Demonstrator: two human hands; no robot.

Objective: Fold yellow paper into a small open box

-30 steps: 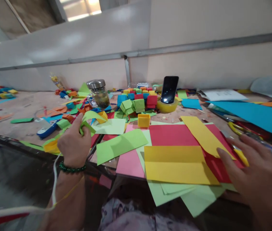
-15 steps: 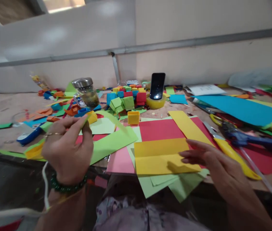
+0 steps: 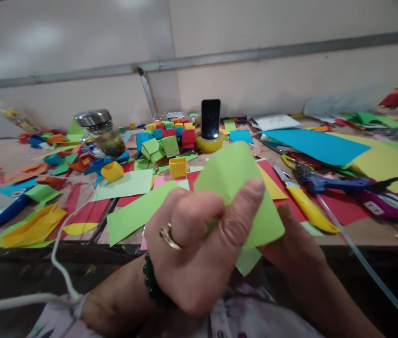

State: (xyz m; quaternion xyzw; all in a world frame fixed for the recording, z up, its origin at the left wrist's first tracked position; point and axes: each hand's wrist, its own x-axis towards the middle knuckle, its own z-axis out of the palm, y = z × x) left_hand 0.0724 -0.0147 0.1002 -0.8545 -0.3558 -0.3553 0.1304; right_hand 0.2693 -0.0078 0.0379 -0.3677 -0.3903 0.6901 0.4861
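My left hand (image 3: 199,239), with a ring and a green bead bracelet, pinches a light green paper piece (image 3: 244,188) between thumb and fingers, raised over the front edge of the table. Behind the lower right of this paper is my right hand (image 3: 293,244); its fingers are mostly hidden by the sheet, and its grip cannot be made out. A flat green strip (image 3: 138,211) lies left of the paper. Farther back stand a small yellow paper box (image 3: 178,167) and a pile of coloured paper cubes (image 3: 163,143).
A lidded glass jar (image 3: 102,134) stands at the back left. A phone (image 3: 210,119) leans upright in a yellow tape roll (image 3: 210,143). At the right lie a yellow-handled knife (image 3: 308,206), a blue glue gun (image 3: 336,183) and blue paper (image 3: 315,145).
My left hand has moved right to the middle with green paper in it. My right hand has come in behind that paper. The view has turned a little to the right.
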